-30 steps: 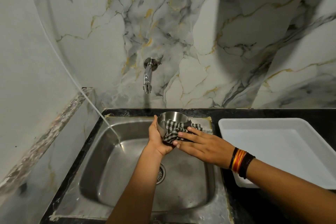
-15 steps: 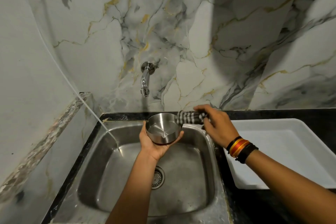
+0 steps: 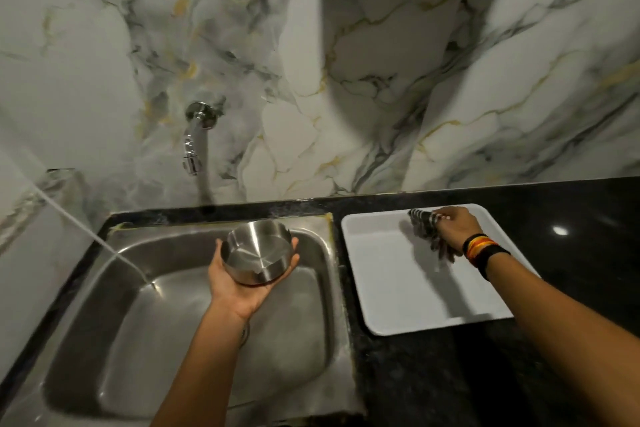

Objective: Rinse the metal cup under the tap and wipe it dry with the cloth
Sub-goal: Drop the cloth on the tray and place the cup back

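The shallow round metal cup (image 3: pixel 258 253) rests in the palm of my left hand (image 3: pixel 239 282), held above the back part of the steel sink (image 3: pixel 173 340), its open side turned up towards me. My right hand (image 3: pixel 450 229) is out to the right over the white tray (image 3: pixel 398 288) and grips the bunched black-and-white checked cloth (image 3: pixel 424 224), which hangs just above the tray's far part. The wall tap (image 3: pixel 192 146) is behind and to the left of the cup; no water runs from it.
A black stone counter (image 3: pixel 415 374) surrounds the sink and tray. A thin white hose (image 3: pixel 104 246) slants from the left wall into the sink. Marbled wall panels rise behind the counter.
My right hand pulled the cloth out of the cup and carried it right, over the white tray. My left hand kept the cup over the sink, its inside now bare.
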Motion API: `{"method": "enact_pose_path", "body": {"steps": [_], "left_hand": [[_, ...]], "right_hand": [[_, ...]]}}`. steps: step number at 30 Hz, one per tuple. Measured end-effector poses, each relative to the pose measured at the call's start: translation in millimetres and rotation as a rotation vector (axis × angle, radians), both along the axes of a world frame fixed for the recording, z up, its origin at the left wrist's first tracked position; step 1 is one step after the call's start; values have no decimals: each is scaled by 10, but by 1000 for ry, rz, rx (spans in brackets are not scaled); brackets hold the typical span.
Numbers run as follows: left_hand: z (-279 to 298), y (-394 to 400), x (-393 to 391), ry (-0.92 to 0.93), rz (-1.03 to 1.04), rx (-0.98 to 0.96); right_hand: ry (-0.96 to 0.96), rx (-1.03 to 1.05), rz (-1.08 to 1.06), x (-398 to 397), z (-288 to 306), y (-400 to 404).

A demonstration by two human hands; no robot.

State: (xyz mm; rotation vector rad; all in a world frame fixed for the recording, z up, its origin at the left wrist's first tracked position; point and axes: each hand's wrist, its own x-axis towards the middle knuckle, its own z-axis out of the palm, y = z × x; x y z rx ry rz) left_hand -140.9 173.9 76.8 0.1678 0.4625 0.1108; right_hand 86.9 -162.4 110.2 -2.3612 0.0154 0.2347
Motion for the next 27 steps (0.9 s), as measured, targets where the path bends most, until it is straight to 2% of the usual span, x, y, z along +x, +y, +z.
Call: {"method": "enact_pose_path", "body": {"steps": [3,4,7,9,11,14,17,20,23,27], "left_hand": [[-52,-287,128,18,-7,7],[-55,-379,158,22,-6,7],[-91,-693,307,35,-22,6],[-101,-866,402,38,-35,17],[-112,-1032,497,25,-42,34],[-143,-1261,630,-5,-86,75],[-168,-1522,831,22,-98,148],[-177,-1771,1064,88,-73,194],[-217,-1961,1295,160,-26,251],[-306,-2118,1490,265,-13,426]], "right_hand": [[-211,-292,167,54,-225,-501],[-229,-358,256,76,-360,-647],[35,-604,468,63,-800,-1028],[210,-665,498,-6,-1026,-1116],[225,-599,451,-24,-1078,-1114],[86,-474,401,-10,-874,-949],[-38,-16,284,-46,-539,-669],[107,323,292,-129,-262,-343],[244,428,302,-187,-205,-176],[179,377,185,-89,-365,-218]]}}
